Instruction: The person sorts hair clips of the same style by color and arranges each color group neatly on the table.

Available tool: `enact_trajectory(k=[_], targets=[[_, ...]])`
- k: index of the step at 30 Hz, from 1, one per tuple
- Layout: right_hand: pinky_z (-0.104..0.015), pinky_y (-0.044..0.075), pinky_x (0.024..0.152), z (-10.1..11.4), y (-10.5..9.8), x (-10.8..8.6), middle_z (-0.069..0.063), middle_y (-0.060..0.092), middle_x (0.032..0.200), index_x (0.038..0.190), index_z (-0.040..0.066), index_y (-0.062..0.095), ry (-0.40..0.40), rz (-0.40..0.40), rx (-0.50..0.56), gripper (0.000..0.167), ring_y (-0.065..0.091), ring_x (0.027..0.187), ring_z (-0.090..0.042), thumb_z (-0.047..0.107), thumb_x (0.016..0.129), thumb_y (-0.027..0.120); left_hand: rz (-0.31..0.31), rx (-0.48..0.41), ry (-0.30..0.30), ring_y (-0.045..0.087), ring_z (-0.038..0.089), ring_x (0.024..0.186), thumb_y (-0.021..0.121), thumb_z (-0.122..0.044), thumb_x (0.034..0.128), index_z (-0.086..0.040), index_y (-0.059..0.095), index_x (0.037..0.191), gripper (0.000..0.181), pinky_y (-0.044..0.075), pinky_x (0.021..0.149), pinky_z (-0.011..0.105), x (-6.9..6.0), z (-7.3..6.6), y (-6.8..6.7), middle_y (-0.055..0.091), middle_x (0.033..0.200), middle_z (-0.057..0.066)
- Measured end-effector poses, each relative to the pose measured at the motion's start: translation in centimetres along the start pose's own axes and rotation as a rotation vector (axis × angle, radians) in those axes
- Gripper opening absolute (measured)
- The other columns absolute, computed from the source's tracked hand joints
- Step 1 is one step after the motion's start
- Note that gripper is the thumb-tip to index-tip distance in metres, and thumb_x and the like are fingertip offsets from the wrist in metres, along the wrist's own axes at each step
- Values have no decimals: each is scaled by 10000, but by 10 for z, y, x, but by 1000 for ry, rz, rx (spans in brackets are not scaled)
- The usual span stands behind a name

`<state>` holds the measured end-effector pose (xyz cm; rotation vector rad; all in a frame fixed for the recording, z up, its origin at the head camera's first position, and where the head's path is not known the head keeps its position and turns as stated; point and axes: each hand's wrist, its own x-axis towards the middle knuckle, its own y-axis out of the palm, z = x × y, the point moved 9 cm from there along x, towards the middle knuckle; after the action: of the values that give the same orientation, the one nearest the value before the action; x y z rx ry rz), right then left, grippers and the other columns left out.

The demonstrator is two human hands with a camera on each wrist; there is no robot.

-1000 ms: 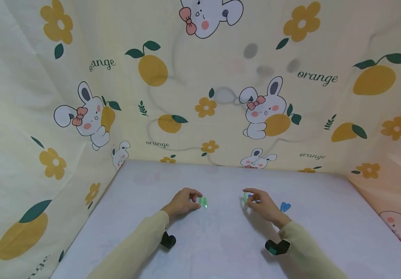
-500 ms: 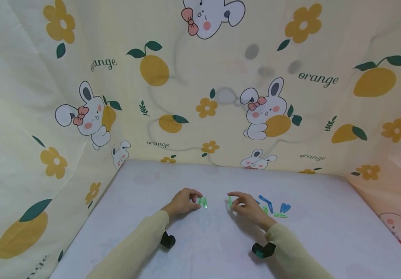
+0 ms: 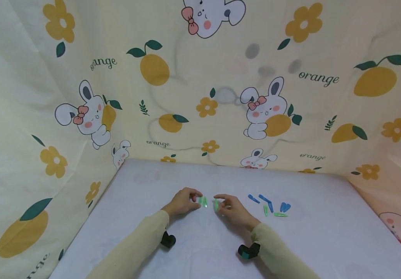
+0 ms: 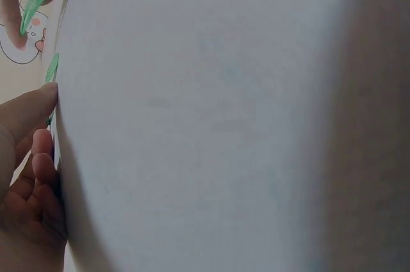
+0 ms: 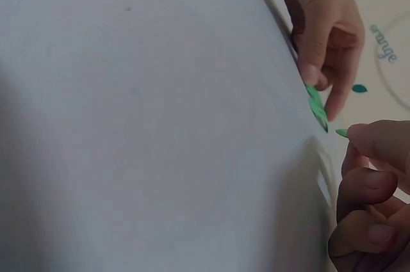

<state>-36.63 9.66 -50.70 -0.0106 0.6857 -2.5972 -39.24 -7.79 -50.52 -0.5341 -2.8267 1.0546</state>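
Two green hair clips lie side by side on the white tabletop in the head view. My left hand [image 3: 181, 202] has its thumb and forefinger at the two ends of the nearer one, the left clip [image 3: 200, 200]; the second clip [image 3: 205, 202] is just to its right. Between thumb and forefinger, my right hand [image 3: 235, 211] pinches another green hair clip [image 3: 216, 205], a short gap right of that pair. The left wrist view shows this pinched clip [image 4: 37, 4] raised at upper left. Only its green tip [image 5: 342, 132] shows in the right wrist view.
Several blue hair clips [image 3: 265, 198] lie loose on the tabletop [image 3: 200, 240] at the right. Two more green clips, one upright [image 3: 265, 210] and one crosswise [image 3: 280, 214], are among them. A printed cloth [image 3: 183, 97] walls the back and sides.
My right hand has moved left with its green hair clip, toward the pair by the left hand, uncovering the loose blue and green clips. The left hand has stayed in place.
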Motion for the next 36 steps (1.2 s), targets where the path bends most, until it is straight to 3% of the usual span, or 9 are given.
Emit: enact_trajectory(k=[9, 24, 36], targets=[[-209, 471, 692, 12, 11, 17, -107, 631, 929, 1419, -33, 510, -82, -3, -7, 468, 563, 788, -125, 2, 958, 577, -4, 21, 36, 462, 112, 724, 780, -102, 864, -58, 715, 1202, 347, 380, 732, 277, -2, -3, -1, 580, 837, 0], [-261, 466, 729, 13, 12, 28, -74, 622, 886, 1347, -3, 574, -63, -34, -95, 443, 555, 772, -135, -16, 911, 656, 6, 5, 37, 470, 123, 734, 778, -100, 863, -51, 708, 1210, 357, 381, 736, 289, -1, -3, -2, 574, 838, -1], [-249, 419, 643, 11, 13, 28, -27, 575, 868, 1343, 37, 607, 1, -95, -231, 456, 516, 747, -145, 39, 897, 702, -3, 24, 39, 477, 125, 738, 785, -115, 858, -64, 712, 1207, 360, 384, 760, 300, 0, -1, -1, 572, 825, -20]])
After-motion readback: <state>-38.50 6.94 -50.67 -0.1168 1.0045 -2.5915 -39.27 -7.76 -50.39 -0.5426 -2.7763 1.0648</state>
